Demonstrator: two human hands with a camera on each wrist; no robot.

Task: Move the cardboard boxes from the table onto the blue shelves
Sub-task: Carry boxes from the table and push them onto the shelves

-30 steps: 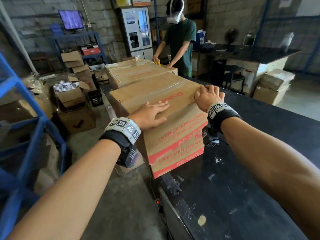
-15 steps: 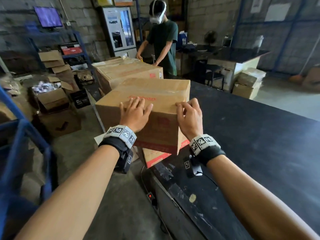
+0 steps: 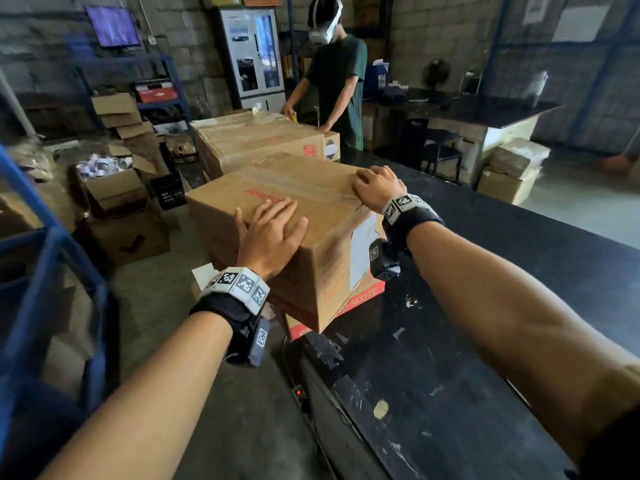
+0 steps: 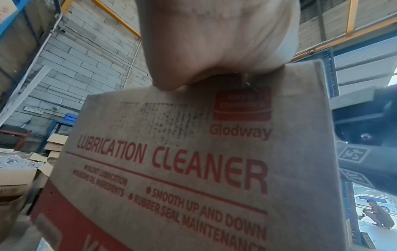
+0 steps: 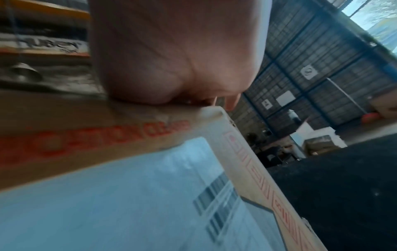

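Observation:
A cardboard box (image 3: 304, 188) printed "LUBRICATION CLEANER" (image 4: 193, 169) sits askew on a second box (image 3: 360, 299) at the near left corner of the black table (image 3: 485, 306). My left hand (image 3: 273, 230) lies flat on its top near the front edge, fingers spread and thumb over the left side. In the left wrist view, the palm (image 4: 214, 42) presses the top edge. My right hand (image 3: 375, 187) holds the top right corner with bent fingers. One fingertip (image 5: 231, 103) hooks over the box's (image 5: 107, 135) corner. The blue shelf frame (image 3: 52, 254) stands at my left.
More taped boxes (image 3: 263, 140) are stacked further along the table, where another person (image 3: 337, 77) works. Open cartons (image 3: 117, 192) clutter the floor to the left. A power strip (image 3: 298, 393) hangs by the table's corner. More cartons (image 3: 509, 174) sit on the floor to the right.
The top box has swung round on the lower one, its corner now facing me. My right hand has shifted from the near edge to the right corner; my left stays flat on top.

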